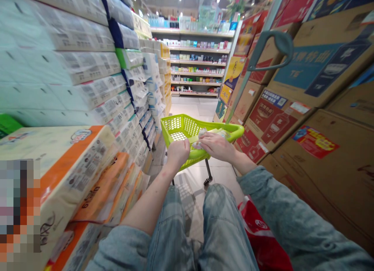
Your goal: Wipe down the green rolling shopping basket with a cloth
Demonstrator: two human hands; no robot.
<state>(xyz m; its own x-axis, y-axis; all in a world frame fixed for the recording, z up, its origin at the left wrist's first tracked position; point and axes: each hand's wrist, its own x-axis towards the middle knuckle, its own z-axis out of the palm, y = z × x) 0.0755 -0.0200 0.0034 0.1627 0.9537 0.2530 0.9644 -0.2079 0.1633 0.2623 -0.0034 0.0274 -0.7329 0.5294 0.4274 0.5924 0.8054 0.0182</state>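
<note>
A lime-green plastic shopping cart (169, 131) stands in front of my knees, its basket showing no goods. My left hand (179, 153) is closed at the near edge of the cart, its fingers curled; what it grips is hidden. Over the cart's near right part lies my right hand (216, 145), fingers bent and pressed on a crumpled whitish wipe or wrapper (201, 134), which sticks out around the fingertips.
Wrapped tissue packs (84, 66) are stacked high on the left, with orange-edged packs (96, 185) nearer. Cartons (327, 142) line the right side, beside a grey-green hook (270, 51). Shelves (198, 62) stand ahead; a red bag (260, 236) is by my right leg.
</note>
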